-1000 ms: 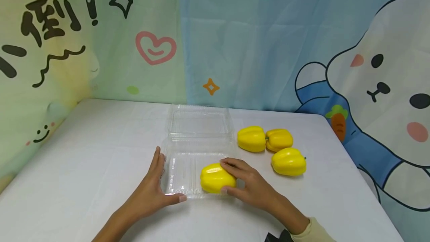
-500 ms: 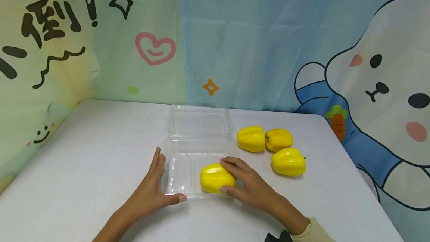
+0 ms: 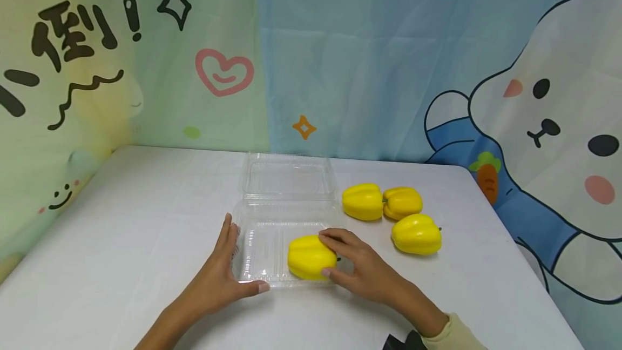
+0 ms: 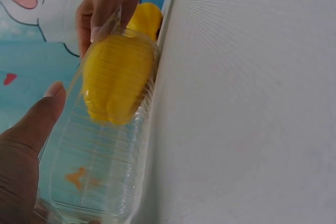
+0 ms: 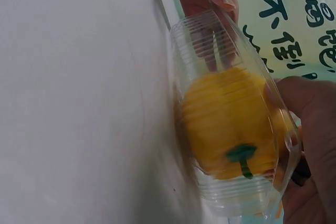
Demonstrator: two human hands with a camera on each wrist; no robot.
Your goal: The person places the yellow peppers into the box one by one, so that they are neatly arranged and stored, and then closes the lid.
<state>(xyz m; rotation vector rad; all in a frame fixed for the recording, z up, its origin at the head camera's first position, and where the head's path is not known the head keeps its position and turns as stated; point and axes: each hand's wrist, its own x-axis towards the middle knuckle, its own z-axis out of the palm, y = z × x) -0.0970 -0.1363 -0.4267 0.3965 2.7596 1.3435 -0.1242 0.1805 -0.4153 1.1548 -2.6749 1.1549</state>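
Left hand (image 3: 220,275) spread against clear box (image 3: 264,247), right hand (image 3: 362,264) gripping yellow pepper (image 3: 308,257), white tabletop (image 3: 121,231), pastel cartoon backdrop (image 3: 340,69)

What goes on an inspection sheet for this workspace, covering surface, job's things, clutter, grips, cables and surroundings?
Surface: white table, no spills seen.
Job's things: one yellow pepper in the right half of a see-through plastic box, lid open at the far side; three more peppers on the table, right of the box.
Clutter: dark object by the right sleeve, cut off by the frame; identity unclear.
Left grip: at the box's left end, thumb by its near edge.
Right grip: fingers and thumb curved round the boxed pepper.
Cables: nothing seen.
Surroundings: cartoon-printed cloth behind the table.
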